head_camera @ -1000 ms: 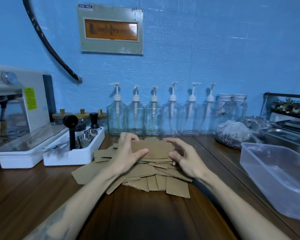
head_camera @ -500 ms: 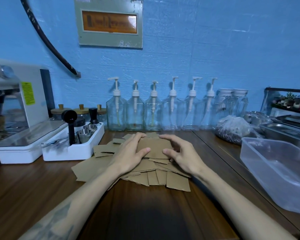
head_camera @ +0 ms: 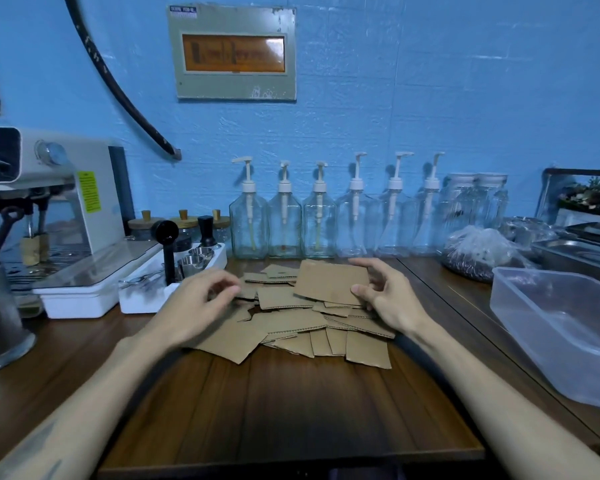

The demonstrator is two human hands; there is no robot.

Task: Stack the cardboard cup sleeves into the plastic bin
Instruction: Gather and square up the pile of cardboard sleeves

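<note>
Cardboard sleeves, pickup step: right hand (head_camera: 388, 299) pinches one sleeve (head_camera: 333, 284) by its right edge, lifted just above the pile.

Loose pile of sleeves (head_camera: 291, 327) sits mid-tabletop toward the back edge, none in the bin yet. Left hand (head_camera: 201, 299) hovers at the pile's left side, fingers loosely curled, touching or nearly touching a sleeve; can't tell if it grips. Clear plastic bin (head_camera: 520, 289) sits at the right edge of the tabletop, well apart from the pile. Next, likely: gather more sleeves squared up in the right hand, or carry right and lay flat in the bin.
</note>
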